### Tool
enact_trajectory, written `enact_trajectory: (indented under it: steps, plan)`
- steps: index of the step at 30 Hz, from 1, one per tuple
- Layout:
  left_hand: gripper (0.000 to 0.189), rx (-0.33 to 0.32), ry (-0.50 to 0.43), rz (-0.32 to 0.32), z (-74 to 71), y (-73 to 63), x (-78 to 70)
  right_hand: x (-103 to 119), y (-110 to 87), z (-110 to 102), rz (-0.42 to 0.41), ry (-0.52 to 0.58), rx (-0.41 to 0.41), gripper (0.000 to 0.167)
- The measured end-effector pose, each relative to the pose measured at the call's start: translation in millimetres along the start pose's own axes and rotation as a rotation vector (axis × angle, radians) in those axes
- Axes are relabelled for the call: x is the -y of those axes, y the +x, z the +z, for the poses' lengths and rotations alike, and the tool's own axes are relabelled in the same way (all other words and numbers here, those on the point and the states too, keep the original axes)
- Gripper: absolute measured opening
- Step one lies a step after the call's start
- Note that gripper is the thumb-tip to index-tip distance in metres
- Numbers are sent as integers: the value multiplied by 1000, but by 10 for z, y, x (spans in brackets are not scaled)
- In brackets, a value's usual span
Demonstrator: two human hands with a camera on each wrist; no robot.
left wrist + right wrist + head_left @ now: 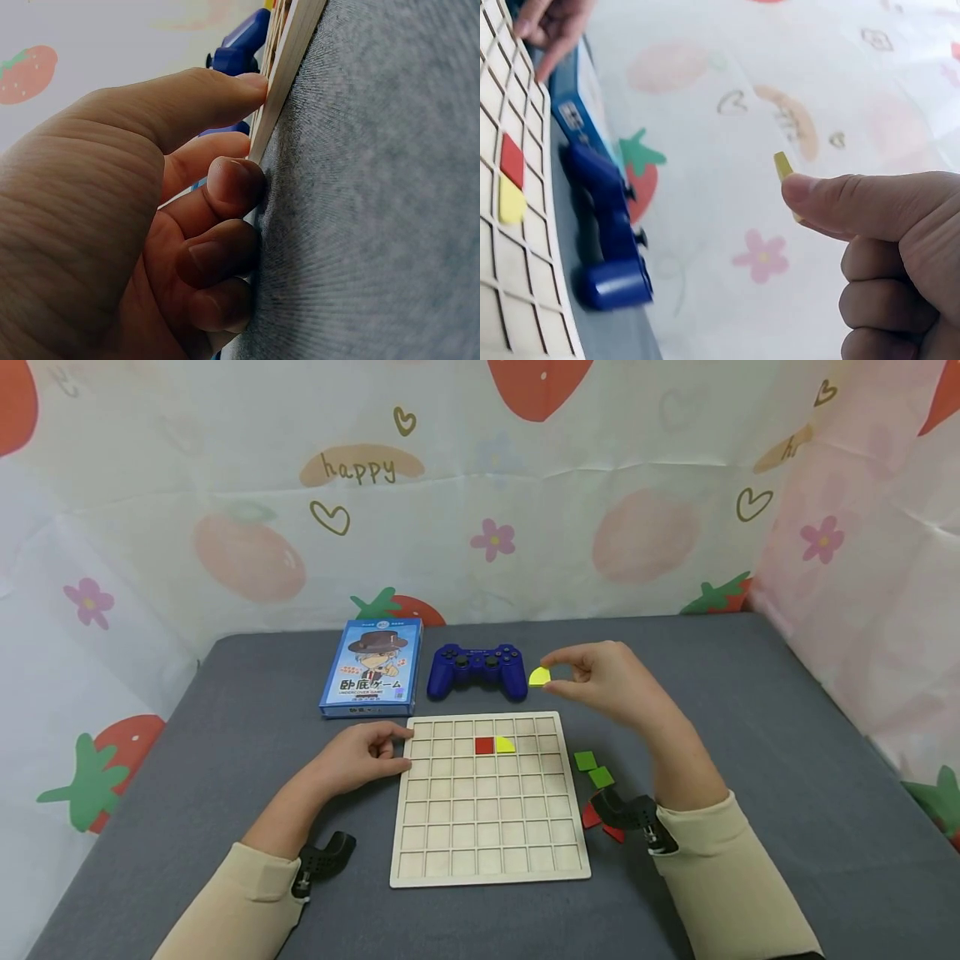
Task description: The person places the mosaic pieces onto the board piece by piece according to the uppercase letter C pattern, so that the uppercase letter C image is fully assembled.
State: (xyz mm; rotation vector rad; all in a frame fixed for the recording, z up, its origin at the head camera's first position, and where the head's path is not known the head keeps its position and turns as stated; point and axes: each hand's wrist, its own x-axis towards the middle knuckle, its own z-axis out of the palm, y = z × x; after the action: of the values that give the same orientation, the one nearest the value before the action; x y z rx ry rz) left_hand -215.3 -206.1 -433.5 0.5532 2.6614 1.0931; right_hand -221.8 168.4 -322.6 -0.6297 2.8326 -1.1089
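A pale wooden grid board (490, 810) lies flat on the table. One red square tile (484, 746) sits in a cell near its far edge, with a yellow quarter-round tile (506, 744) in the neighbouring cell to the right. My left hand (360, 754) rests at the board's left edge, thumb and index fingertip touching it apart from each other; the other fingers curl loosely. Above the table, right of the game controller, my right hand (611, 681) pinches a second yellow tile (539, 677) with a rounded edge between thumb and index finger. That tile appears edge-on in the right wrist view.
Behind the board are a dark blue game controller (477, 670) and a blue card game box (372, 668). Beside the board's right edge lie two green tiles (592, 768). Red tiles (613, 833) lie nearer, partly hidden by the black right wrist mount (626, 810).
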Motion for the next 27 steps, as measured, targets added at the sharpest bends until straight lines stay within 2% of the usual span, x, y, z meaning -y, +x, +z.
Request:
enact_trajectory:
  steps: [8, 18, 27]
  plan:
    - [43, 4, -4, 7, 10, 3, 7, 130, 40, 261, -55, -7, 7, 34]
    - [43, 0, -5, 19, 13, 0, 6, 219, 95, 552, -13, 2, 6, 33]
    - [43, -2, -3, 22, 5, 2, 11, 226, 146, 796, -12, -3, 9, 30]
